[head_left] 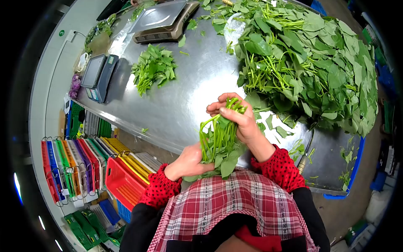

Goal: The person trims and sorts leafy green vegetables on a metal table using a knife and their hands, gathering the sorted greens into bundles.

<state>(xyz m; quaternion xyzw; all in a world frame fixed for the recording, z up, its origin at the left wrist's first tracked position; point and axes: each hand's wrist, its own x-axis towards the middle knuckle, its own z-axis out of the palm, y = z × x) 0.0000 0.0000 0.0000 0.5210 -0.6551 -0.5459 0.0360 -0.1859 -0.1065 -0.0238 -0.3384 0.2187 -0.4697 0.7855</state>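
A bunch of leafy green stems (219, 140) is between my two hands, close to the apron, with stem ends up and leaves down. My left hand (188, 161) is closed around the lower, leafy part. At the top, my right hand (239, 117) has its thumb against the stem ends, and its fingers curl behind them. On the metal table, a smaller bunch of greens (155, 69) lies apart from my hands. A large heap of the same leafy greens (310, 67) rises to the right of my right hand.
A scale with a steel plate (161, 19) stands at the back, and a digital scale (98, 77) at the left edge. Colourful crates (77, 168) and a red basket (126, 182) sit below left. A tool with a wooden handle (303, 161) lies right of my right sleeve.
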